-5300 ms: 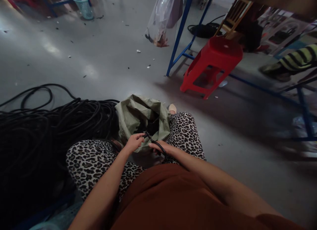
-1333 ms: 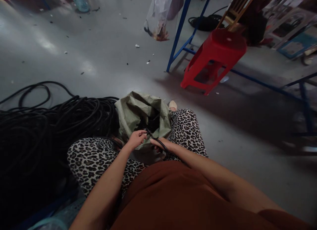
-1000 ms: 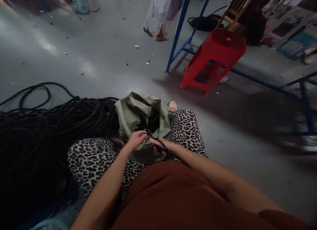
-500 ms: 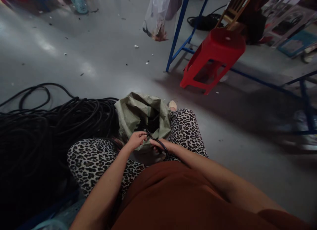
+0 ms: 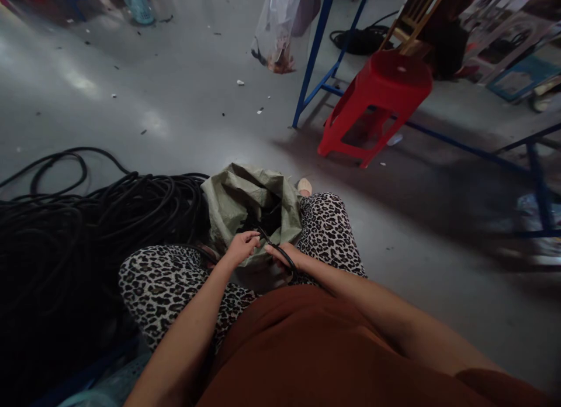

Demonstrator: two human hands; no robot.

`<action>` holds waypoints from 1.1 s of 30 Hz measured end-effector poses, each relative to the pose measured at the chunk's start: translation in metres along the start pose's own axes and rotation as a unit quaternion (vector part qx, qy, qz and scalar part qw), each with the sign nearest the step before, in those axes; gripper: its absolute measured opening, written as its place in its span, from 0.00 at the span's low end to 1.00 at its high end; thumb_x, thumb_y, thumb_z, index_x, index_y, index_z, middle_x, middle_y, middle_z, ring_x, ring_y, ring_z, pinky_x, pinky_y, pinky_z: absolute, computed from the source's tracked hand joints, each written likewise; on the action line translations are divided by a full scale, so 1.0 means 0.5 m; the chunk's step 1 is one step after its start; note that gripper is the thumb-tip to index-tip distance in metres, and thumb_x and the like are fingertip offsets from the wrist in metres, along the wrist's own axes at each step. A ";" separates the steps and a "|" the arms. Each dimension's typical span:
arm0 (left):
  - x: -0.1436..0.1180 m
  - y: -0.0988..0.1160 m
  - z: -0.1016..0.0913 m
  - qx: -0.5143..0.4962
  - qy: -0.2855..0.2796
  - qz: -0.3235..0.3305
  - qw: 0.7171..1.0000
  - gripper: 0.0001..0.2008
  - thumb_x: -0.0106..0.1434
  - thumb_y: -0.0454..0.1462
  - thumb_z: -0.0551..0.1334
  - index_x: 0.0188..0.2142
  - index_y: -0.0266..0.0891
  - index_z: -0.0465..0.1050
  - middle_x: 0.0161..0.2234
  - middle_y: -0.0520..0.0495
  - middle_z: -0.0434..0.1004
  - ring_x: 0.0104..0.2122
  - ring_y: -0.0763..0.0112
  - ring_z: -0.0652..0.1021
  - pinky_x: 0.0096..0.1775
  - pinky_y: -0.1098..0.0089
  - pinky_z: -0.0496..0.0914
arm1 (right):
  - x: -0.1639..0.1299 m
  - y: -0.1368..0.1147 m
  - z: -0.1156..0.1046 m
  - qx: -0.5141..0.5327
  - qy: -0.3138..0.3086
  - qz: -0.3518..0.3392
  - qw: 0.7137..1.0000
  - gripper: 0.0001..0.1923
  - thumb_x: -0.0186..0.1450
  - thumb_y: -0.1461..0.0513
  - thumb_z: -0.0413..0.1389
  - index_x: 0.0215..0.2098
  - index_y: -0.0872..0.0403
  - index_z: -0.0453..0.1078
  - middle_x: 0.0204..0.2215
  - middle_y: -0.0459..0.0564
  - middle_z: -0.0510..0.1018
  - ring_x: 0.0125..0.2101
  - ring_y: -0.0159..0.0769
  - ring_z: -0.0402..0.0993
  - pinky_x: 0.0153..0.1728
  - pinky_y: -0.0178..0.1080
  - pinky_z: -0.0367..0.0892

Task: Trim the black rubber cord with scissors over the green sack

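My right hand [image 5: 298, 257] is closed around the large black loop handles of a pair of scissors [image 5: 286, 255]. Their narrow blades point up and to the left, close to my left fingertips. My left hand [image 5: 242, 248] is closed in a pinch; what lies between the fingers is too small and dark to make out. Both hands are over the near rim of an open pale green woven sack [image 5: 221, 202], which stands between my knees. Dark pieces [image 5: 267, 214] lie inside it. A black cord passes by my left knee, partly hidden beneath my left wrist.
A big heap of black cord or hose [image 5: 131, 208] spreads over the floor at left. Ahead on the right stand a red plastic stool [image 5: 385, 79] and a blue metal frame [image 5: 309, 68]. A clear plastic bag [image 5: 278, 33] hangs beyond, and small scraps litter the floor.
The view has shifted very slightly. Both hands and the scissors stay in almost the same place over the sack.
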State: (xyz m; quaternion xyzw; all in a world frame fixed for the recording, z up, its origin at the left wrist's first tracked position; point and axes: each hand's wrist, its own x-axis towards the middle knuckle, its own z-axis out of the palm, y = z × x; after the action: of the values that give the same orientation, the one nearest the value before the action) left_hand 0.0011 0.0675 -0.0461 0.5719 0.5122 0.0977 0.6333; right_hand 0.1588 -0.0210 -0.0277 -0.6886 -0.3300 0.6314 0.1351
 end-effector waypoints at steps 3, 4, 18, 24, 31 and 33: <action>-0.002 -0.005 0.000 0.007 0.010 0.025 1.000 0.18 0.51 0.43 0.62 0.39 0.34 0.72 0.23 0.53 0.73 0.16 0.80 0.65 0.21 0.75 0.61 | 0.005 0.005 -0.001 -0.012 0.017 -0.004 1.000 0.29 0.63 0.42 0.50 0.19 0.57 0.66 0.14 0.48 0.69 0.14 0.30 0.65 0.16 0.31 0.61; -0.003 -0.006 0.000 0.010 0.015 0.030 0.999 0.17 0.51 0.43 0.62 0.39 0.35 0.72 0.23 0.53 0.72 0.16 0.80 0.65 0.21 0.75 0.62 | 0.008 0.008 0.000 -0.012 0.020 -0.006 1.000 0.29 0.63 0.42 0.50 0.20 0.57 0.66 0.14 0.48 0.69 0.15 0.31 0.65 0.16 0.31 0.61; 0.009 -0.014 0.000 -0.008 0.014 -0.017 1.000 0.14 0.53 0.40 0.60 0.37 0.34 0.71 0.21 0.55 0.72 0.14 0.81 0.64 0.19 0.75 0.59 | 0.022 0.026 0.007 -0.095 0.059 -0.027 0.993 0.31 0.60 0.39 0.50 0.19 0.57 0.66 0.12 0.47 0.66 0.15 0.32 0.66 0.17 0.32 0.61; 0.008 0.000 -0.003 -0.012 0.024 -0.033 0.999 0.15 0.53 0.41 0.62 0.39 0.34 0.71 0.22 0.54 0.72 0.14 0.81 0.64 0.18 0.76 0.58 | 0.021 0.021 0.002 -0.054 0.055 0.006 0.997 0.30 0.59 0.38 0.51 0.19 0.56 0.66 0.11 0.47 0.66 0.12 0.33 0.65 0.13 0.33 0.60; 0.008 0.001 -0.005 -0.022 0.037 -0.023 0.999 0.16 0.53 0.41 0.61 0.39 0.34 0.72 0.23 0.53 0.73 0.15 0.80 0.66 0.18 0.76 0.59 | 0.027 0.023 0.002 0.046 0.036 0.031 0.998 0.28 0.60 0.40 0.51 0.22 0.56 0.65 0.13 0.46 0.67 0.12 0.31 0.65 0.13 0.31 0.59; 0.009 -0.003 -0.007 -0.023 0.042 -0.016 0.999 0.16 0.53 0.42 0.61 0.40 0.34 0.73 0.24 0.52 0.74 0.15 0.80 0.66 0.18 0.76 0.60 | 0.025 0.023 0.003 0.045 0.008 0.022 0.999 0.28 0.61 0.40 0.51 0.25 0.56 0.67 0.15 0.47 0.69 0.14 0.31 0.66 0.15 0.31 0.60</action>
State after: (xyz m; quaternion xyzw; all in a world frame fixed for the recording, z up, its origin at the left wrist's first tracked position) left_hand 0.0001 0.0724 -0.0492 0.5446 0.5448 0.1230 0.6256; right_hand 0.1606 -0.0221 -0.0448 -0.6943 -0.2848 0.6427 0.1544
